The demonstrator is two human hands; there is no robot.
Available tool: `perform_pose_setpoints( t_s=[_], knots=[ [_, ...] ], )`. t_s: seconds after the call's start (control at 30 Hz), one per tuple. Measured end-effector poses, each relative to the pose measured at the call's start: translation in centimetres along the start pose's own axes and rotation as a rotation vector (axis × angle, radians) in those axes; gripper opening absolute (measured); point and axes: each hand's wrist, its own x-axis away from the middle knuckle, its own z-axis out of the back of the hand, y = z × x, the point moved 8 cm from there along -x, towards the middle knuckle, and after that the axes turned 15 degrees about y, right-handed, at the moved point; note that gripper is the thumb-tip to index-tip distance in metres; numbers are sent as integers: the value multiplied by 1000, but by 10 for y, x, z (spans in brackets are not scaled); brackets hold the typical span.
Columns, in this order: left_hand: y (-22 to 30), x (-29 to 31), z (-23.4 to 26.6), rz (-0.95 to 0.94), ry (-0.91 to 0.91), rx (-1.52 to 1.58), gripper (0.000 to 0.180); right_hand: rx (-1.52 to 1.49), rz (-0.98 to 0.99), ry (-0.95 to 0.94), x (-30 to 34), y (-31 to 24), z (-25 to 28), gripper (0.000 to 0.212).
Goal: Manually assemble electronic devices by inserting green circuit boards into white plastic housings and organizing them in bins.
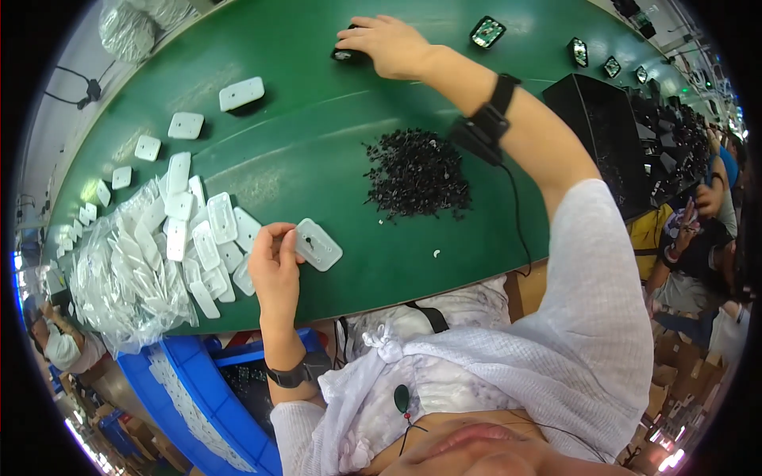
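Observation:
My left hand [275,262] pinches the edge of a translucent white plastic cover [321,247] just above the green table, thumb and fingers closed on its left end. Stretched out to the far side, my right hand [390,49] has its fingers wrapped round a small black casing [346,55]; the hand hides most of it. Between the two hands, nearer me, lies a heap of tiny black parts [417,174]. Loose white covers [223,218] spread out beside my left hand from a clear plastic bag [119,293].
Closed white units [242,94] stand in a line along the far left of the green table [317,143]. Black casings with green circuit boards [487,32] line the far right. A black bin [599,135] stands right, blue bins [198,404] below the table's left edge. Other people work at both sides.

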Motion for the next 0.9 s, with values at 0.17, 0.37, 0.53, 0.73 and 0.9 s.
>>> perform_pose_setpoints(
  t_s=[0.17,0.37,0.53,0.73,0.9],
  knots=[
    [32,5,-3,-274,94,-324,27,-63,-214,-160,-17,10,-25,36],
    [45,41,-17,-624,204,-629,60,-674,-487,-332,-6,-24,3,44],
    [44,37,-10,-641,199,-479,59,-545,-292,-192,9,-27,16,38],
    [41,26,-5,-694,179,-442,55,-545,-243,-64,14,-33,22,29],
    [27,25,6,-617,230,-205,55,-751,-119,25,7,-108,82,32]
  ],
)
